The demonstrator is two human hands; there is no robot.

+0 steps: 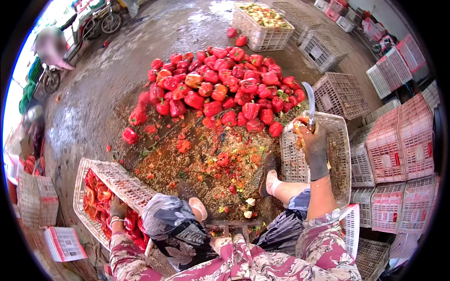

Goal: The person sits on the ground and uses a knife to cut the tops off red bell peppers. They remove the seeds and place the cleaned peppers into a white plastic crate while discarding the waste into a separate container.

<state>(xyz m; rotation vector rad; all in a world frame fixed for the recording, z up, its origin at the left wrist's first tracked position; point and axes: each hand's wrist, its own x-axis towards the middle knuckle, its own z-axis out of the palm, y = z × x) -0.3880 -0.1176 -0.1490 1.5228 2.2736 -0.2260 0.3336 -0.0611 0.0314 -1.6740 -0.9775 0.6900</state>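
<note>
My right hand, in a dark grey glove, is closed around the handle of a curved knife. Its blade points up and away from me, over the rim of a pale plastic crate beside my right leg. Bits of pepper and seed cling to the glove. To my left, a tilted crate contains cut red peppers. My left hand reaches in among these pieces; its fingers are mostly hidden, so their grip is unclear. Ahead lies a large heap of whole red peppers.
Seeds, cores and scraps cover the wet floor between my feet. A crate of pale cores stands beyond the heap. Stacked crates line the right side. Motorbikes and a person are at the far left.
</note>
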